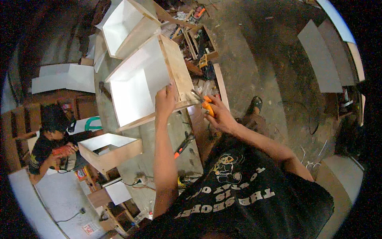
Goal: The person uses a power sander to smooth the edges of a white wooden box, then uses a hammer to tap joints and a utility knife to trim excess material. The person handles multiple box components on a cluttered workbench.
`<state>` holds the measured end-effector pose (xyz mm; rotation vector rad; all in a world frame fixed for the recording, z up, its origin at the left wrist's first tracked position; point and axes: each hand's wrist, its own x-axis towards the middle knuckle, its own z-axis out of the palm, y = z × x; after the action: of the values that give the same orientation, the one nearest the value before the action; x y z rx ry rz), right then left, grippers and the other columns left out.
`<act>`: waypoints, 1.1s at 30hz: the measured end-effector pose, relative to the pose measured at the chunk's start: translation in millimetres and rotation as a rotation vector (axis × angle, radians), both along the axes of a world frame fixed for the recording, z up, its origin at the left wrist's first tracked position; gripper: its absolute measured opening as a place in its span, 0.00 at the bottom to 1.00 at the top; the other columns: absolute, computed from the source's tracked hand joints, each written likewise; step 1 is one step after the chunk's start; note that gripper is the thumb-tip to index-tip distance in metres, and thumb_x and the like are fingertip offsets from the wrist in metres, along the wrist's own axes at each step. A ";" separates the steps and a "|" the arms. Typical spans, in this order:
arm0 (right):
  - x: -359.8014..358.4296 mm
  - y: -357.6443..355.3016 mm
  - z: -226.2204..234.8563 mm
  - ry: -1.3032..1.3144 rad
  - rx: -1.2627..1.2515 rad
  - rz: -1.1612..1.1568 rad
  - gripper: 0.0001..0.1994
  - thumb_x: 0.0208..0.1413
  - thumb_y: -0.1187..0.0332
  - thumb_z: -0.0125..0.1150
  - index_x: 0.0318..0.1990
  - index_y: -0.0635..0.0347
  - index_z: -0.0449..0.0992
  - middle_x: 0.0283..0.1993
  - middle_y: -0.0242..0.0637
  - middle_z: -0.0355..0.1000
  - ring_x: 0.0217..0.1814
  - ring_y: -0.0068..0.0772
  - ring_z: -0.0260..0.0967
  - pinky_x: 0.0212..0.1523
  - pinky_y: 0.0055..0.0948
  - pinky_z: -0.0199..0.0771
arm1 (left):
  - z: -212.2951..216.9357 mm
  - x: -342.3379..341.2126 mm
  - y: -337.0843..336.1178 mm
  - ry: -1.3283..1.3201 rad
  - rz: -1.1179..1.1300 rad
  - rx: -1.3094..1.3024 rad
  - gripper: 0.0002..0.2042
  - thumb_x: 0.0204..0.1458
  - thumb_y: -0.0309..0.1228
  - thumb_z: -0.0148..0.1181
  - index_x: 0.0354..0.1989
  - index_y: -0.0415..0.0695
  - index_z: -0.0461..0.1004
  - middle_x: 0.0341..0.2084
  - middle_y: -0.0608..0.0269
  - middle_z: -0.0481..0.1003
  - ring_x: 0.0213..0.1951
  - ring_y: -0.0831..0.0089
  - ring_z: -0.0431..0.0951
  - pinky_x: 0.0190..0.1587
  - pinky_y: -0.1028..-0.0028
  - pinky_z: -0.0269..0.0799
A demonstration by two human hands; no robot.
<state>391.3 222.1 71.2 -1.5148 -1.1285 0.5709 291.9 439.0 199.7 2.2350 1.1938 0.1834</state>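
1. Your right hand [218, 114] grips orange-handled pliers [207, 106], their metal nose near a corner of the white-lined wooden box [178, 65], which lies to the left of that hand.
2. Your left hand [165, 99] curls against the box's rim; whether it truly grips, I cannot tell.
3. If the pliers slip, they could gouge the bare wood or nip your left hand, so near their nose; a loose hold could let the box shift.
4. A second white-lined box [133, 38] just beyond limits pushing away from your left hand.
5. Right of your right hand, the floor [254, 51] offers most elbow room.
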 end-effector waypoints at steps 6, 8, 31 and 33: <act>-19.0 16.8 -3.6 -0.119 0.006 -0.088 0.26 0.58 0.66 0.66 0.66 0.51 0.70 0.77 0.51 0.52 0.69 0.64 0.57 0.70 0.55 0.61 | -4.1 25.6 8.4 -0.025 -0.088 0.016 0.29 0.68 0.52 0.47 0.34 0.33 0.75 0.23 0.45 0.74 0.28 0.58 0.73 0.37 0.60 0.69; -19.2 19.6 -2.5 -0.138 -0.061 -0.050 0.30 0.53 0.72 0.64 0.66 0.58 0.66 0.76 0.51 0.51 0.72 0.63 0.55 0.71 0.53 0.58 | -7.3 28.4 8.7 -0.009 -0.119 0.028 0.29 0.68 0.52 0.48 0.35 0.32 0.76 0.24 0.43 0.75 0.29 0.55 0.75 0.38 0.59 0.70; -24.0 39.0 -13.3 -0.010 0.072 -0.086 0.18 0.55 0.74 0.62 0.55 0.60 0.75 0.58 0.50 0.68 0.57 0.57 0.68 0.58 0.45 0.70 | -2.2 29.8 9.4 0.152 -0.096 -0.035 0.27 0.68 0.51 0.45 0.41 0.33 0.75 0.32 0.38 0.78 0.37 0.43 0.78 0.44 0.51 0.70; -24.0 38.8 -12.0 0.056 0.079 -0.037 0.19 0.53 0.74 0.62 0.54 0.59 0.75 0.56 0.49 0.69 0.55 0.56 0.70 0.56 0.45 0.71 | -3.8 30.2 9.2 0.099 -0.126 0.005 0.26 0.68 0.50 0.46 0.41 0.33 0.75 0.32 0.38 0.77 0.37 0.44 0.78 0.44 0.52 0.70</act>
<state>367.3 260.9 59.2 -1.4405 -1.0655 0.5346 322.1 448.2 195.9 2.3382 1.0989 0.0256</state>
